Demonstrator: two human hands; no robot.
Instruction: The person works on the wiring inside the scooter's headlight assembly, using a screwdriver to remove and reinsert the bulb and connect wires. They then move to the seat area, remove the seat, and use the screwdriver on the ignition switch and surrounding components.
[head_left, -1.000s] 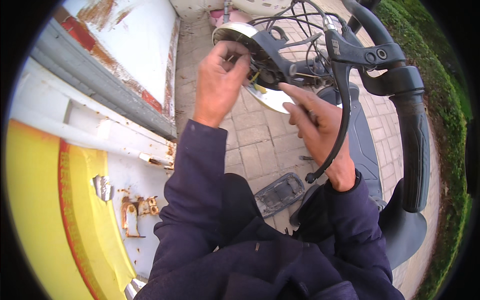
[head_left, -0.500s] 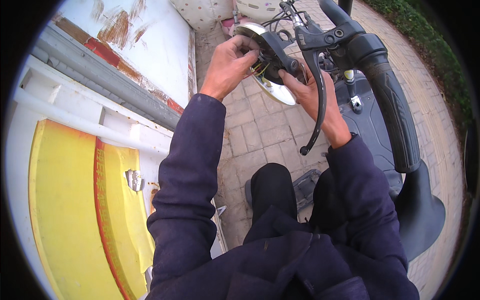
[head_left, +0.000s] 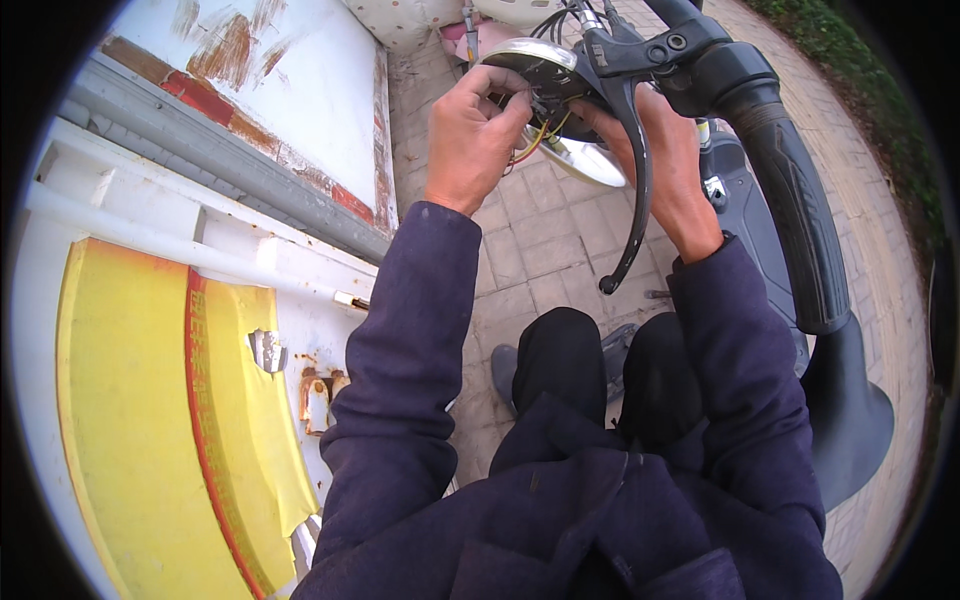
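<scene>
A round lamp-like housing (head_left: 540, 62), black inside with a pale shiny rim, sits among the cables at the front of a scooter. Thin yellow and red wires (head_left: 532, 148) loop out of it. My left hand (head_left: 468, 138) is closed at its inner side, thumb and fingers pinched together by the wires; the exact piece between the fingertips is too small to make out. On the housing's right side, my right hand (head_left: 672, 165) grips its edge, partly behind the black brake lever (head_left: 640, 190). Below the housing, a white shell part (head_left: 590, 166) shows.
The rubber handlebar grip (head_left: 790, 205) and the scooter's dark seat (head_left: 850, 420) lie to the right. A white metal frame with a yellow sheet (head_left: 130, 400) stands at my left. Paving bricks (head_left: 540, 245) lie beneath, and a hedge (head_left: 850, 80) runs along the far right.
The housing has turned, showing more of its black inside and the wires. My left hand has shifted slightly right, and my right hand has moved further behind the brake lever.
</scene>
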